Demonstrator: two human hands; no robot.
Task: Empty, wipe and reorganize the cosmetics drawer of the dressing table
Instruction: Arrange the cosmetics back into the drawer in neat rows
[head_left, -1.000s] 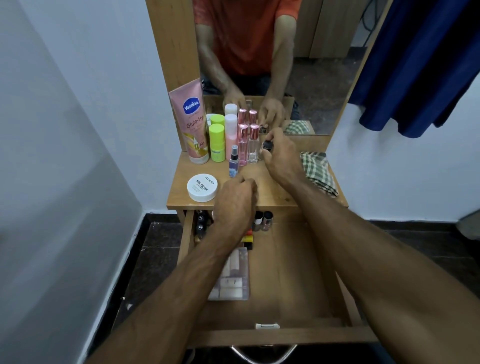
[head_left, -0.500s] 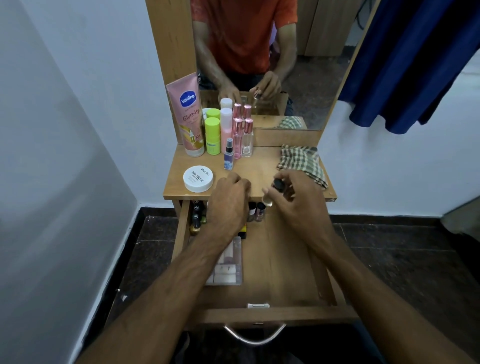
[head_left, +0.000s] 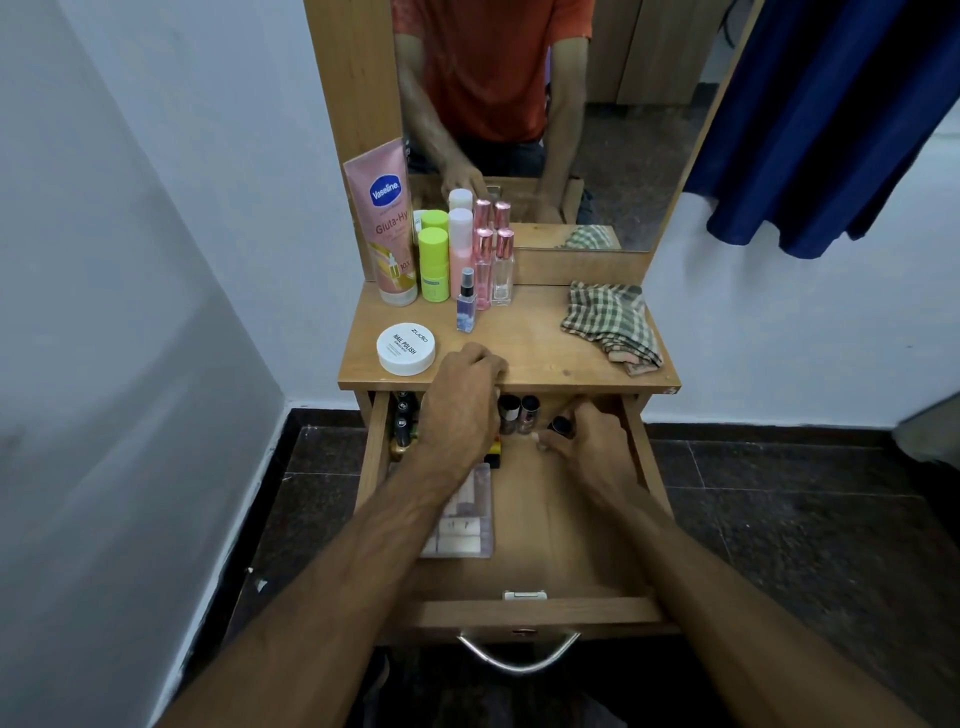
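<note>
The wooden drawer (head_left: 571, 551) of the dressing table stands pulled out. My right hand (head_left: 589, 441) is inside it at the back right and pinches a small black-capped bottle (head_left: 560, 426). Just left of it stand two nail polish bottles (head_left: 518, 413). My left hand (head_left: 460, 410) hangs over the drawer's back left with fingers curled at the tabletop's front edge; what it holds is hidden. Dark bottles (head_left: 402, 421) sit at the back left, and a clear plastic case (head_left: 465, 519) lies under my left forearm.
On the tabletop (head_left: 530, 353) stand a pink Vaseline tube (head_left: 384, 223), green bottle (head_left: 434, 265), pink and clear perfume bottles (head_left: 493, 265), a small spray bottle (head_left: 466, 306) and a white nail polish remover tub (head_left: 406, 348). A checked cloth (head_left: 610, 325) lies right. Blue fabric (head_left: 831, 119) hangs right.
My right hand carried the small black-capped bottle from the tabletop, near the perfume bottles, down into the drawer's back right. My left hand stayed at the table's front edge.
</note>
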